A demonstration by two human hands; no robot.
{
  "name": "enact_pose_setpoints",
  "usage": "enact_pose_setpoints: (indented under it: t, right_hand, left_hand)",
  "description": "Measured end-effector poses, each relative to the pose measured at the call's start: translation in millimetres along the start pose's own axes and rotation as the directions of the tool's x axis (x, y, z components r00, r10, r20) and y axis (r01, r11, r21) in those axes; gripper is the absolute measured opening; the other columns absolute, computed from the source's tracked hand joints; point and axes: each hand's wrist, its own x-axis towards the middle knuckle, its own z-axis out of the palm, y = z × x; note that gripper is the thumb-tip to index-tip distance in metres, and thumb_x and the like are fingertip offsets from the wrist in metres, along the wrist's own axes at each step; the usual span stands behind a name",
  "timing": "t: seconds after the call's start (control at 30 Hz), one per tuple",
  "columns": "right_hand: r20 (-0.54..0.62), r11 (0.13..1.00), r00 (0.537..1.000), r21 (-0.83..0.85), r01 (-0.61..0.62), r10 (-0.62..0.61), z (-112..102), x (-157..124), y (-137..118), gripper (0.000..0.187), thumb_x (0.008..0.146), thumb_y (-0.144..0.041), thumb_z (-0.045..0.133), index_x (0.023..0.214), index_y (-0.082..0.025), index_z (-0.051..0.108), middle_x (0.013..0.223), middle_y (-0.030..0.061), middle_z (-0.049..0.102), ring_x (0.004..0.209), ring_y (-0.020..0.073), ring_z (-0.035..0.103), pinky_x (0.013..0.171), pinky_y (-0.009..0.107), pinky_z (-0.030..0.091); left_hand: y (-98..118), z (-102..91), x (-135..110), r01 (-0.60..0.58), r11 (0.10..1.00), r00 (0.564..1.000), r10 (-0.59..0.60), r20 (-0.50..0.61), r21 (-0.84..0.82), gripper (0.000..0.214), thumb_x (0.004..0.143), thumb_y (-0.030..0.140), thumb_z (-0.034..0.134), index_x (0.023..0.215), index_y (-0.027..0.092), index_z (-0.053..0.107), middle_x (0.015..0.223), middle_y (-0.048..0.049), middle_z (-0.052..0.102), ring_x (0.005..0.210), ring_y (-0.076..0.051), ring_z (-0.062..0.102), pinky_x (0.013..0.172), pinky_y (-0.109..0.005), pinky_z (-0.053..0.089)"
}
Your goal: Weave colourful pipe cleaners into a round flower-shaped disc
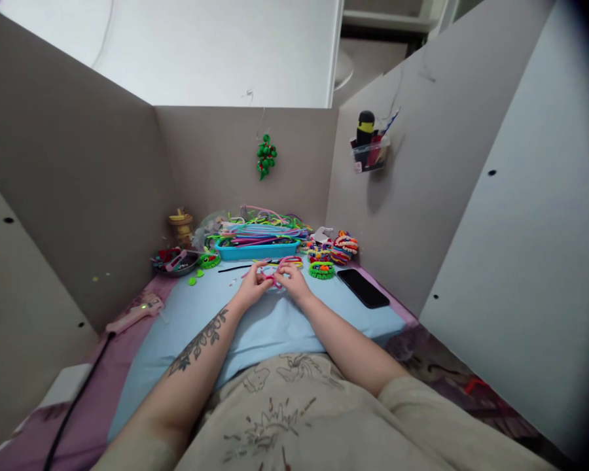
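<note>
My left hand (252,286) and my right hand (294,282) meet over the light blue mat (201,320), fingers pinched on a pink pipe cleaner (273,278) that loops up between them. Just behind it lies a black pipe cleaner (234,268). A blue tray (256,249) heaped with coloured pipe cleaners stands further back. Coiled pipe-cleaner pieces (322,269) lie to the right of my hands.
A black phone (362,288) lies at the right on the mat. A pink glue gun (136,313) with a black cord rests at the left. A dark dish (175,261) and a small yellow spool stand (181,226) are at back left. Grey cardboard walls surround the desk; a green ornament (266,157) hangs ahead.
</note>
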Motion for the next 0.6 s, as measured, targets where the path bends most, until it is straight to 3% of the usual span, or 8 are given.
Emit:
enact_pose_setpoints:
  t: [0.23,0.4,0.47,0.6]
  right_hand:
    - [0.024,1.0,1.0,-0.011,-0.012,0.012,2.6,-0.2,7.2,0.013,0.069,-0.032,0.068,0.064,-0.02,0.067,0.104,0.007,0.058,0.104,0.0227,0.053,0.095,0.037,0.037]
    - [-0.031,0.999,0.999,0.001,-0.036,0.036,1.2,3.1,12.0,0.016,0.073,-0.032,0.061,0.064,-0.019,0.063,0.1,0.0076,0.059,0.101,0.0219,0.053,0.094,0.036,0.038]
    - [-0.058,0.999,0.997,0.009,-0.048,0.048,0.1,4.1,12.8,0.019,0.075,-0.034,0.059,0.064,-0.019,0.062,0.098,0.0073,0.059,0.1,0.0216,0.053,0.094,0.036,0.038]
    - [-0.084,0.998,0.995,0.029,-0.052,0.054,0.0,3.7,10.1,0.023,0.075,-0.039,0.058,0.064,-0.02,0.062,0.096,0.0065,0.06,0.1,0.0215,0.053,0.095,0.036,0.037]
  left_hand:
    - [-2.2,0.7,1.0,0.007,0.998,0.998,-0.004,-0.057,0.055,0.055,0.073,0.032,0.064,0.121,0.016,0.042,0.062,0.0057,0.052,0.052,-0.011,0.052,0.052,-0.022,0.041]
    - [-1.9,-4.6,2.9,-0.016,0.985,0.963,0.062,-0.261,0.174,0.043,0.077,0.028,0.058,0.117,0.017,0.046,0.087,-0.0048,0.063,0.08,-0.017,0.06,0.065,-0.026,0.046]
    - [-0.5,-6.8,2.0,-0.021,0.976,0.95,0.087,-0.3,0.217,0.036,0.078,0.027,0.056,0.113,0.017,0.05,0.085,-0.0047,0.064,0.079,-0.017,0.061,0.067,-0.028,0.046]
    - [4.1,-2.1,-2.1,-0.085,0.966,0.978,0.128,-0.166,0.244,0.039,0.076,0.026,0.06,0.114,0.019,0.055,0.076,-0.0023,0.068,0.071,-0.017,0.063,0.066,-0.028,0.047]
